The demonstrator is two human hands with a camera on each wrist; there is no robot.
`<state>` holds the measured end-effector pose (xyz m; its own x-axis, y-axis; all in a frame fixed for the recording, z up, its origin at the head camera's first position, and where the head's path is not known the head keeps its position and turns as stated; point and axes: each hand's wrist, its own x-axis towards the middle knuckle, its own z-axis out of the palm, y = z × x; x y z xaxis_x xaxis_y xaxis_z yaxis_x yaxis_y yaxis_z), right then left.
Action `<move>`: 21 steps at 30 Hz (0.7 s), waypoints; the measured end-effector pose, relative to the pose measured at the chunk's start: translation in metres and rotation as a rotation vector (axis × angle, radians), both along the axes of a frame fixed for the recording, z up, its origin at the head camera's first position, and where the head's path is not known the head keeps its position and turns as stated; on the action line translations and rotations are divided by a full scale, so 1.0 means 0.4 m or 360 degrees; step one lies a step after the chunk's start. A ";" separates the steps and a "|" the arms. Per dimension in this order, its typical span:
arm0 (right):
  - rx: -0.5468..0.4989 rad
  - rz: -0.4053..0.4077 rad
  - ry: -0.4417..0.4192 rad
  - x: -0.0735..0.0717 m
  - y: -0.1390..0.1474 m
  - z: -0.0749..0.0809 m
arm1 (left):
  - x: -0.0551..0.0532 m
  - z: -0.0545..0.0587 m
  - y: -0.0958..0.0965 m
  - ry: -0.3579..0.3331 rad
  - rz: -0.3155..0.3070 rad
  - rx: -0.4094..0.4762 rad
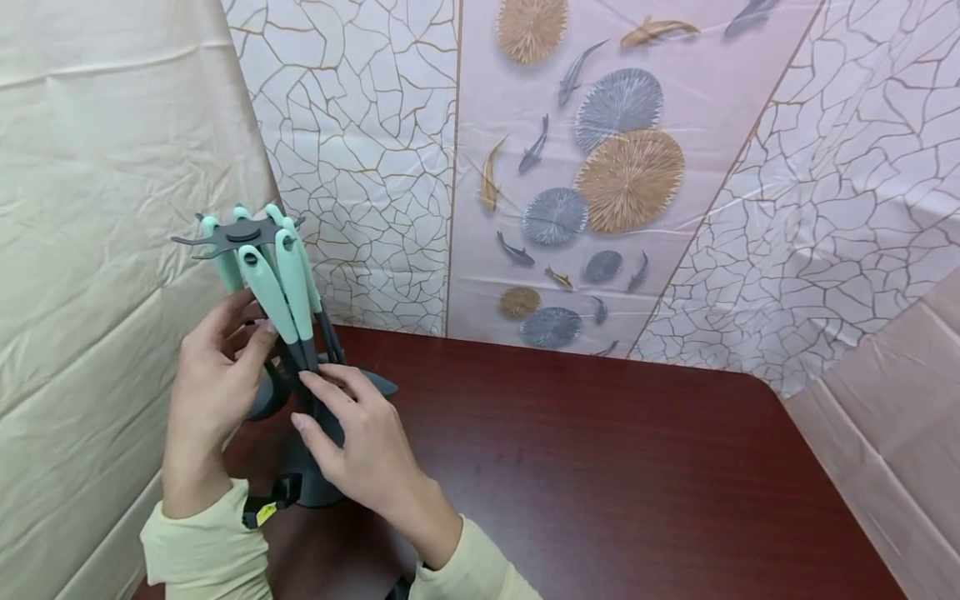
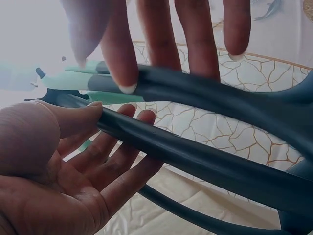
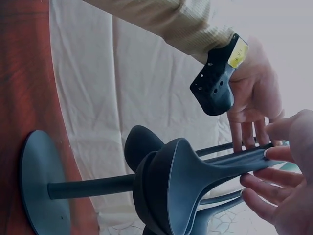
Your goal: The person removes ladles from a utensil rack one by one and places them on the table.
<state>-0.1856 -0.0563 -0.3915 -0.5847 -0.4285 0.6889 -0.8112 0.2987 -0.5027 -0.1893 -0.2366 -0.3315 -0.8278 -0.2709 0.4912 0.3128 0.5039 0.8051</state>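
Observation:
A utensil stand with a dark hooked top [image 1: 243,236] holds several kitchen utensils with mint handles [image 1: 267,292] and dark shafts and heads. My left hand [image 1: 217,379] is just below the top, on the left side. In the left wrist view its thumb and fingers pinch a dark pole [image 2: 161,142] running up to the holder. My right hand [image 1: 367,446] is lower, on the near right. Its thumb and fingers hold the shaft of one kitchen utensil [image 3: 183,181] with a broad dark head. Other heads are partly hidden behind it.
The stand's round base [image 3: 44,186] rests on the dark red table [image 1: 585,467]. Beige cloth [image 1: 97,250] hangs close on the left, and a patterned cloth [image 1: 375,167] stands behind the table. A strapped wrist device [image 3: 215,81] sits on the left sleeve.

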 end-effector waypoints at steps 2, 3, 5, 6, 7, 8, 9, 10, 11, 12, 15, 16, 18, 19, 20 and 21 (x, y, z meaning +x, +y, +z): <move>-0.0025 -0.0013 0.0011 0.000 0.003 0.002 | 0.000 0.000 0.001 -0.0002 0.0002 -0.0001; -0.0031 -0.0018 0.0016 0.000 0.005 0.003 | 0.000 0.000 0.001 -0.0003 0.0003 0.0001; -0.0041 -0.0026 0.0040 0.000 0.007 0.004 | 0.001 0.001 0.002 -0.0001 0.0002 0.0008; -0.0043 -0.0036 0.0062 0.000 0.008 0.004 | 0.002 0.000 0.002 0.0000 -0.0001 0.0011; -0.0049 -0.0049 0.0087 0.000 0.008 0.004 | 0.002 0.000 0.002 0.0000 -0.0004 0.0014; -0.0057 -0.0065 0.0112 -0.001 0.008 0.004 | 0.003 0.000 0.001 0.0001 -0.0008 0.0017; -0.0068 -0.0084 0.0138 -0.001 0.008 0.005 | 0.003 -0.001 0.001 0.0000 -0.0013 0.0020; -0.0078 -0.0106 0.0169 -0.002 0.008 0.005 | 0.003 -0.001 0.000 -0.0002 -0.0019 0.0023; -0.0088 -0.0131 0.0197 -0.003 0.007 0.005 | 0.003 -0.002 0.000 -0.0004 -0.0024 0.0027; -0.0097 -0.0155 0.0218 -0.004 0.008 0.005 | 0.004 -0.002 -0.001 -0.0009 -0.0028 0.0030; -0.0121 -0.0200 0.0264 -0.007 0.009 0.007 | 0.004 -0.003 -0.003 -0.0020 -0.0032 0.0037; -0.0125 -0.0212 0.0281 -0.008 0.011 0.007 | 0.004 -0.003 -0.003 -0.0024 -0.0030 0.0036; -0.0136 -0.0233 0.0308 -0.010 0.013 0.009 | 0.003 -0.003 -0.003 -0.0030 -0.0025 0.0032; -0.0143 -0.0240 0.0319 -0.011 0.014 0.011 | 0.003 -0.002 -0.003 -0.0030 -0.0022 0.0029; -0.0150 -0.0251 0.0332 -0.013 0.016 0.012 | 0.002 -0.001 -0.002 -0.0032 -0.0018 0.0027; -0.0160 -0.0255 0.0337 -0.014 0.017 0.013 | 0.002 -0.001 -0.002 -0.0034 -0.0017 0.0027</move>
<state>-0.1911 -0.0495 -0.3861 -0.4780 -0.2653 0.8373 -0.8477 0.3889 -0.3608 -0.1885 -0.2374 -0.3317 -0.8410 -0.2701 0.4688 0.3007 0.4870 0.8200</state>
